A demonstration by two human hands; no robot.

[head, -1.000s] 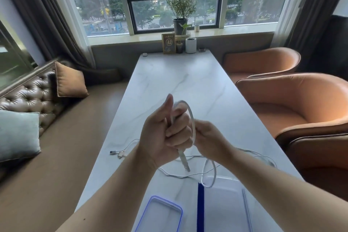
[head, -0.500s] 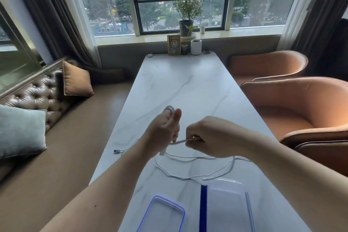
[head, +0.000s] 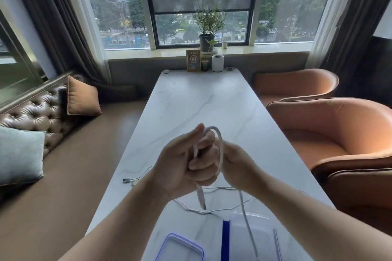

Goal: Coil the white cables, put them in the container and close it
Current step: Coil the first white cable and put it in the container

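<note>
My left hand [head: 186, 163] is closed around a thick white cable [head: 220, 148], which loops over its fingers; the plug end hangs below the fist. My right hand [head: 237, 165] sits right beside it and grips the same cable, whose free length drops down over the clear container [head: 265, 237]. A thinner white cable [head: 191, 207] lies loose on the marble table [head: 201, 101], its plug near the left edge. The container's blue-rimmed lid [head: 180, 248] lies to the left of the container.
Two orange armchairs [head: 331, 129] stand along the table's right side. A tufted leather bench with cushions [head: 31, 116] runs along the left. A sign, a white cup and a potted plant [head: 209, 34] stand at the far end by the window.
Half a second ago my right hand was pulling the cable out sideways; it has now come back against the left hand, laying another loop over the fingers. Both hands have risen.
</note>
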